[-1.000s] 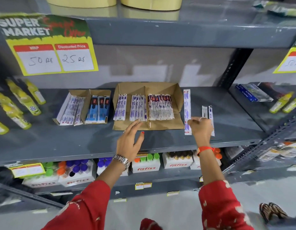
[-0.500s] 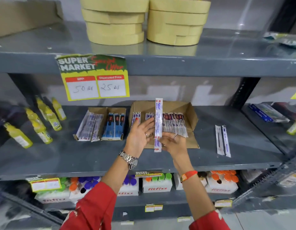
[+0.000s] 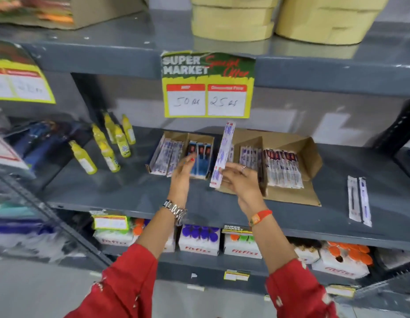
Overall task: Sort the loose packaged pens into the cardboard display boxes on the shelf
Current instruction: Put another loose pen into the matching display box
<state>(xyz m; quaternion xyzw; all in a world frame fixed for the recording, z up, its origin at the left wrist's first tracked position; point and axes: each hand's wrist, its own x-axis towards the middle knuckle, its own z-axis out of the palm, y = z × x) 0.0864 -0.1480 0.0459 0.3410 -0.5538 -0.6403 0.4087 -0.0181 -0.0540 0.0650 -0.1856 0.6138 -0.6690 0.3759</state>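
Note:
My right hand [image 3: 239, 180] grips the lower end of a long white-and-purple packaged pen [image 3: 223, 154], held nearly upright in front of the gap between two cardboard boxes. My left hand [image 3: 183, 173] is open, fingers spread, just left of the pen and in front of the small left display box [image 3: 190, 138], which holds white-purple packs and blue-black packs. The larger three-compartment cardboard box [image 3: 312, 154] on the right holds purple packs and red-black packs. Two loose packaged pens [image 3: 359, 200] lie on the grey shelf [image 3: 130, 191] at the far right.
Several yellow bottles [image 3: 107, 148] stand at the left of the same shelf. A green-yellow price sign [image 3: 207, 86] hangs from the shelf above. Tan stacked tubs [image 3: 231, 19] sit on top. White boxes [image 3: 199, 246] with coloured caps fill the shelf below.
My right hand picked the long pen pack off the shelf and carried it left, past the large box toward the small one. My left hand shifted left with it. The view panned left.

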